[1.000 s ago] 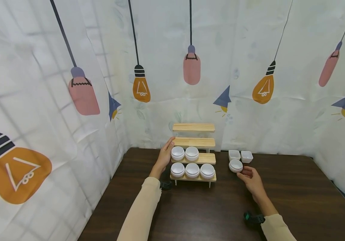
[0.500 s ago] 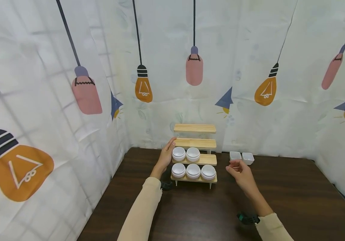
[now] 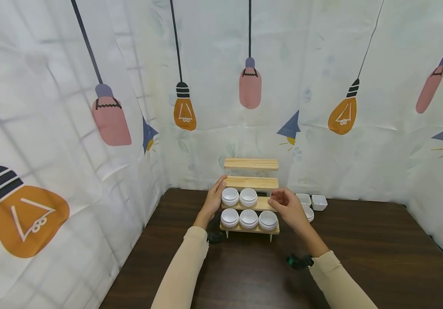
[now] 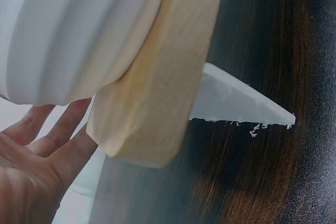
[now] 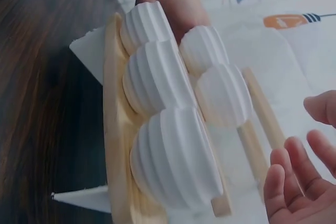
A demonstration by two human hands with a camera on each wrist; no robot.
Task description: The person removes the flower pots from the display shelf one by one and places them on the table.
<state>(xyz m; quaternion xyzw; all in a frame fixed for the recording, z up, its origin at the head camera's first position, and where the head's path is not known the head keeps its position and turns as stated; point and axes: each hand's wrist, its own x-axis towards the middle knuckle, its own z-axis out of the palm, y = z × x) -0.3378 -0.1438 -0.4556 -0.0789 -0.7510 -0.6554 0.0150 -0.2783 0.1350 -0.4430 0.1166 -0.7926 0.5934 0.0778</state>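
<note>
Stepped wooden rack (image 3: 250,163) (long axis left-right, steps facing the person), both hands' fingers relaxed, holding nothing.

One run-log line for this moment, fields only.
left hand: rests on stepped wooden rack | right hand: empty at second step | round white bowls: five on rack | table: one round, two square

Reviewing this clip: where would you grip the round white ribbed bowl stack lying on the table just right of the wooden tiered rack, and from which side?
Probably at the rim, from above and the right. The round white ribbed bowl stack sits upright and open side up on the dark wooden table; the wooden tiered rack and right hand crowd its left, and the two square white dishes stand behind.
</note>
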